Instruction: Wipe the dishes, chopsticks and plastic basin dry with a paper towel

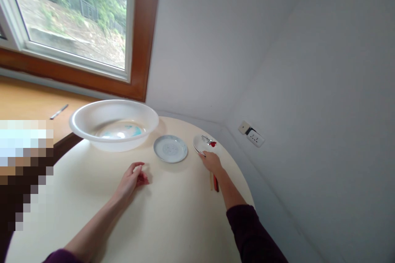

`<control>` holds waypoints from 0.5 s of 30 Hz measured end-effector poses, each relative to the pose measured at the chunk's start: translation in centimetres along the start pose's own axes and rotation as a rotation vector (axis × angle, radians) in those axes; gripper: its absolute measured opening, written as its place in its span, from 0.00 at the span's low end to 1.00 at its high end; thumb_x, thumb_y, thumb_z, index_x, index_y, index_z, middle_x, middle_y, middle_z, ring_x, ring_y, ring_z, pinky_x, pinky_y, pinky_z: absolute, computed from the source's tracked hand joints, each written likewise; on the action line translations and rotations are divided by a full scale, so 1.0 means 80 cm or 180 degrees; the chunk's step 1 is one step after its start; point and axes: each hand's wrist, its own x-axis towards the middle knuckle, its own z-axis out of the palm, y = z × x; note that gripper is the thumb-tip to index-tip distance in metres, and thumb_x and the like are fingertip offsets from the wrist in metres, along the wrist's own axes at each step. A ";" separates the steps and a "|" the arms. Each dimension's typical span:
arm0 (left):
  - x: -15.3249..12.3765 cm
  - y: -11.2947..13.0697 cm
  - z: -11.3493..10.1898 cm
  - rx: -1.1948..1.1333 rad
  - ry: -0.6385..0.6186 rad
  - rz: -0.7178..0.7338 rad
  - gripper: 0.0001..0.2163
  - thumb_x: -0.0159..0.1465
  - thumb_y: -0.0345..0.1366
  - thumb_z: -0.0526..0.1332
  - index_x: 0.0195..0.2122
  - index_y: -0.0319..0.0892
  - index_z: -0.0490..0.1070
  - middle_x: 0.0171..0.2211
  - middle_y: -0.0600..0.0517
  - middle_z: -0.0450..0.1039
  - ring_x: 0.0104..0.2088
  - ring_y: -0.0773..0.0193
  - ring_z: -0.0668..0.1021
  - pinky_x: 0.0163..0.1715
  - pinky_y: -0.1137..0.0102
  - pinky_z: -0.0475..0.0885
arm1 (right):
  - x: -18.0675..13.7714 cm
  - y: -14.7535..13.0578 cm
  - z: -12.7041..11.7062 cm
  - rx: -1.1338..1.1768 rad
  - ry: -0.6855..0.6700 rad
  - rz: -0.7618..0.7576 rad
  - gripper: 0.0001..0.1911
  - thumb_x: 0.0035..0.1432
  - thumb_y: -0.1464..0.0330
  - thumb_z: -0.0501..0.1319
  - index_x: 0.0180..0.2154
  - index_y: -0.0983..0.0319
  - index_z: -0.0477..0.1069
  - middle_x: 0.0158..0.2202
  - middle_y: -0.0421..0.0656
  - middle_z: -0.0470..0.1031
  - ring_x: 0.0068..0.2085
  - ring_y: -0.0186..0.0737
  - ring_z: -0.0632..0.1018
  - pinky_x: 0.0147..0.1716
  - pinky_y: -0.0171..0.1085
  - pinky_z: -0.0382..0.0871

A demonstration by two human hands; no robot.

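Note:
My left hand (134,178) hovers at or rests on the table, to the near left of a pale blue-grey plate (170,149). Its fingers are loosely curled and apart, with nothing in them. Farther right, my right hand (212,161) has its fingers closed at the near rim of a white dish (203,143) with a red and black pattern. The fingertips partly hide that rim. Below my right wrist lie thin sticks that look like chopsticks, one pale (211,181) and others red and dark (215,183); their far ends are hidden under the hand.
A large translucent plastic basin (114,141) stands at the back left of the round cream table (173,213). On the wooden surface (27,92) beyond lies a pen-like object (59,111). A wall socket (255,137) is at the right, and a window (77,16) is at the upper left.

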 end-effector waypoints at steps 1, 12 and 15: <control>-0.001 0.000 0.000 -0.0007 -0.0002 -0.0004 0.14 0.54 0.44 0.58 0.38 0.42 0.63 0.15 0.59 0.68 0.19 0.68 0.72 0.26 0.70 0.71 | 0.000 -0.001 0.002 -0.0076 0.0033 -0.0011 0.21 0.65 0.61 0.44 0.38 0.64 0.72 0.38 0.51 0.77 0.41 0.43 0.77 0.38 0.36 0.63; 0.000 0.001 0.001 -0.0016 -0.0004 0.0015 0.15 0.53 0.45 0.59 0.38 0.41 0.63 0.14 0.59 0.68 0.19 0.67 0.72 0.25 0.70 0.70 | 0.004 0.009 0.001 -0.0374 0.0644 -0.0436 0.19 0.64 0.63 0.46 0.35 0.66 0.72 0.34 0.52 0.77 0.35 0.40 0.77 0.32 0.34 0.59; 0.002 -0.001 0.000 -0.0026 -0.0001 0.0031 0.14 0.54 0.44 0.58 0.38 0.42 0.63 0.14 0.59 0.68 0.19 0.67 0.72 0.25 0.70 0.70 | 0.006 0.011 -0.005 -0.0322 0.0925 -0.0380 0.19 0.64 0.63 0.47 0.33 0.65 0.72 0.30 0.51 0.77 0.32 0.39 0.76 0.29 0.33 0.57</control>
